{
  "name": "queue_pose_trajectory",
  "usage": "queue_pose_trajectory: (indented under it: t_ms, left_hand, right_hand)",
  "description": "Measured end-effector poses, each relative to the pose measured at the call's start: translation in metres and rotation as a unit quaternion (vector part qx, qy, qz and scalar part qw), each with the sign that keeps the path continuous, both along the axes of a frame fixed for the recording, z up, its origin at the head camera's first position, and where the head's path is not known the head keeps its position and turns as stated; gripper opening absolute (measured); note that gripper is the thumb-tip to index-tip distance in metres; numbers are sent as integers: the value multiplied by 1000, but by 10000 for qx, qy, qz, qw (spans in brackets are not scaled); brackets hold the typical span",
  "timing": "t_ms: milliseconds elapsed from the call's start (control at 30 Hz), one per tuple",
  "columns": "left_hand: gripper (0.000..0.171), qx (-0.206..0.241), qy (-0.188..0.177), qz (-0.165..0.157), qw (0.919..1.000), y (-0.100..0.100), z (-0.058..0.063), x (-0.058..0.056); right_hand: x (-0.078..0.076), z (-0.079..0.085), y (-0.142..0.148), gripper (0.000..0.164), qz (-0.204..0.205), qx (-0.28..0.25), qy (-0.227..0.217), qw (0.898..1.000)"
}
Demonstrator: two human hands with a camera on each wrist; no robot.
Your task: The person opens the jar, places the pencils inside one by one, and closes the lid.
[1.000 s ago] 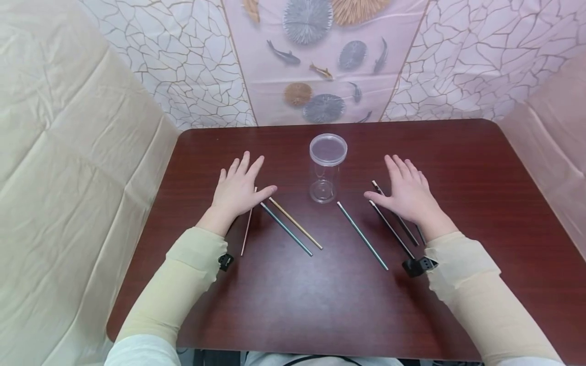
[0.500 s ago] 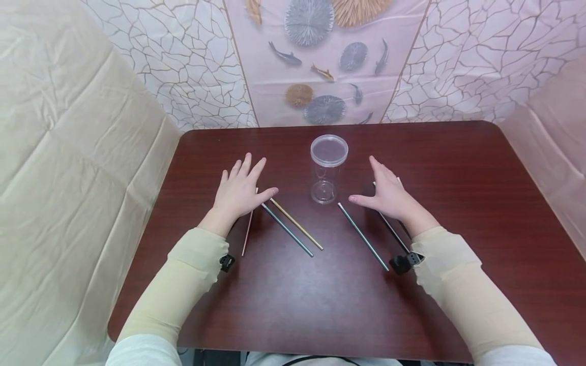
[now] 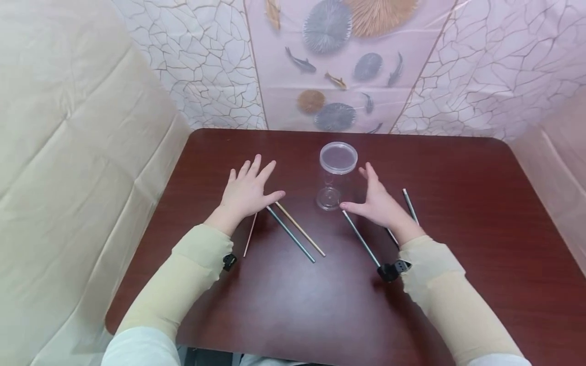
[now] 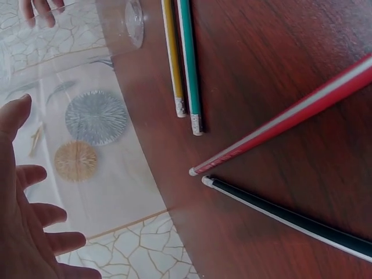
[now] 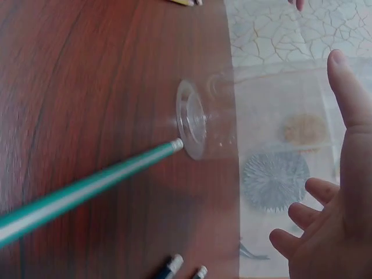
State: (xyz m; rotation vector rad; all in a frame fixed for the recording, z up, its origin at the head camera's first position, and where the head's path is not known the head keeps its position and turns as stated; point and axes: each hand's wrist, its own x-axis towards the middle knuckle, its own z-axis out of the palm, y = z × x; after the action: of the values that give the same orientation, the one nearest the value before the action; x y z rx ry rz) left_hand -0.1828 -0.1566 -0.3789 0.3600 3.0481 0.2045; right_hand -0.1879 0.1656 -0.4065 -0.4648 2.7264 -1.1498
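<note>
A clear plastic jar (image 3: 338, 175) stands upright at the middle of the table. My right hand (image 3: 382, 206) is just right of it, thumb and fingers spread apart, holding nothing; the right wrist view shows the jar's base (image 5: 195, 119) beyond the thumb. A green pencil (image 5: 99, 179) lies with its eraser end right by that base. Farther left, my left hand (image 3: 243, 193) hovers with fingers fanned out over pencils. In the left wrist view these are a yellow pencil (image 4: 172, 58), another green pencil (image 4: 188, 64), a red pencil (image 4: 279, 125) and a black pencil (image 4: 273, 210).
Beneath and beyond my right forearm lie dark pencils, one dark pencil (image 3: 410, 206) showing past the wrist. The brown table (image 3: 284, 305) ends at a patterned backdrop (image 3: 206, 76). Cream cloth (image 3: 82, 178) hangs along the left side.
My right hand has moved left from above the dark pencils to beside the jar. The left hand stays nearly where it was. The head view has tilted slightly, shifting the scene.
</note>
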Motion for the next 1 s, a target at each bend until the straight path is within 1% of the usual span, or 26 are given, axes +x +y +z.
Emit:
queue_pose_trajectory:
  t_ms: [100, 200, 400, 533, 733, 867, 1000]
  left_hand:
    - [83, 33, -31, -34, 10000, -1, 1, 0]
    - [83, 75, -48, -111, 9999, 1, 2, 0]
    - [83, -13, -97, -90, 9999, 2, 3, 0]
    - [84, -17, -103, -148, 9998, 4, 1, -1]
    - [84, 46, -108, -188, 9998, 8, -1, 1]
    - [84, 75, -74, -244, 9996, 11, -2, 3]
    - [84, 68, -48, -256, 9996, 11, -2, 4]
  right_hand:
    - [-1, -7, -9, 121, -62, -358, -149, 9992]
    - [-3, -11, -14, 121, -208, -528, -164, 9983]
    - [-3, -10, -18, 122, -390, -554, -186, 9975]
    - [-4, -10, -21, 121, -439, -840, -186, 9953]
    - [-8, -18, -28, 116, -413, -1345, 64, 9900]
    - [-9, -24, -33, 109, -366, -1535, 224, 9872]
    - [-10, -26, -37, 105, -489, -1360, 352, 9889]
